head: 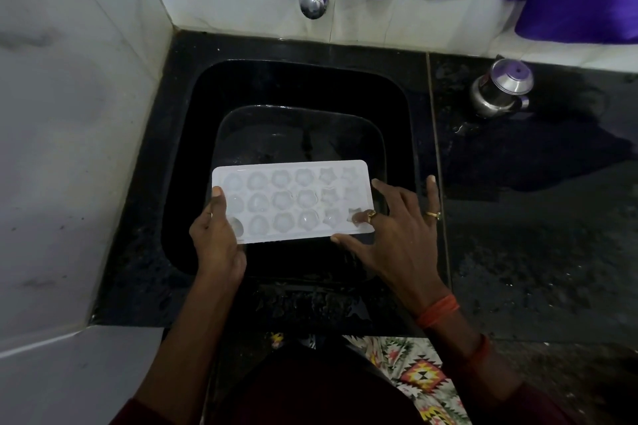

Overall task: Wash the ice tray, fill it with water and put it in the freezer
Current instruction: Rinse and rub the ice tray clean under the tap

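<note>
Leftmost, over the near-left part of the black square stone sink (pixel 186 148), the left end of the white rectangular plastic ice tray (pixel 293 200) is gripped by the left hand (pixel 215 238), thumb laid on top. The tray is held level above the sink's near half. Its right end is touched by the right hand (pixel 397 235), fingers spread and mostly straight. Right of the sink, a small lidded steel pot (pixel 500 90) is seen.
</note>
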Motion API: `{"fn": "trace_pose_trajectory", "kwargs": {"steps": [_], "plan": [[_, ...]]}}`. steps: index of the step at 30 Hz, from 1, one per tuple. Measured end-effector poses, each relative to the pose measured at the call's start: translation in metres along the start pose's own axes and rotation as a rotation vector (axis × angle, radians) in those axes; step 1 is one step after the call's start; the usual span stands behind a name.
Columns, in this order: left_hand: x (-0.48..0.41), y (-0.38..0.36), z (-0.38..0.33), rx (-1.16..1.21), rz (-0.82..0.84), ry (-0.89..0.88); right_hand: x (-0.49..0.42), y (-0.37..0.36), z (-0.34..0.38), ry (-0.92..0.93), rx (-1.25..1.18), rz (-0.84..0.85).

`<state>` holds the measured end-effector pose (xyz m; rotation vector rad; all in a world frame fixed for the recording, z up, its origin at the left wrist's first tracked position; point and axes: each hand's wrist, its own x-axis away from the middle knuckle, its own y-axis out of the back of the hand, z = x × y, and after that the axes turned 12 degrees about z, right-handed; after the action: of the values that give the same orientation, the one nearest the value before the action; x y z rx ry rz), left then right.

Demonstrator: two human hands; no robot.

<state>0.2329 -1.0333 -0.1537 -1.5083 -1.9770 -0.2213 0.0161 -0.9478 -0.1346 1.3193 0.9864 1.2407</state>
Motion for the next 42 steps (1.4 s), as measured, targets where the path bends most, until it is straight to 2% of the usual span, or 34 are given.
{"fn": "trace_pose_trajectory", "kwargs": {"steps": [4,13,20,23,28,32,42], "plan": [[-0.001,0.001,0.000,0.008,-0.005,-0.008,-0.001,-0.002,0.001,0.004,0.016,0.041],[-0.003,0.004,0.000,-0.003,-0.006,0.003,-0.001,0.002,0.003,0.008,0.012,-0.004],[-0.002,0.005,-0.001,-0.004,0.000,0.015,-0.001,-0.002,0.004,-0.010,0.059,0.056],[-0.001,0.005,0.000,-0.003,-0.001,0.009,0.000,-0.002,0.005,-0.004,0.014,0.008],[0.000,0.005,0.002,-0.003,0.002,0.006,-0.001,0.000,0.008,0.095,-0.092,-0.035],[-0.001,0.007,0.005,-0.006,0.004,0.011,0.001,-0.002,0.011,0.184,-0.079,0.003],[0.001,0.005,0.004,-0.007,0.012,0.021,-0.002,-0.002,0.011,0.254,-0.017,0.015]]}}
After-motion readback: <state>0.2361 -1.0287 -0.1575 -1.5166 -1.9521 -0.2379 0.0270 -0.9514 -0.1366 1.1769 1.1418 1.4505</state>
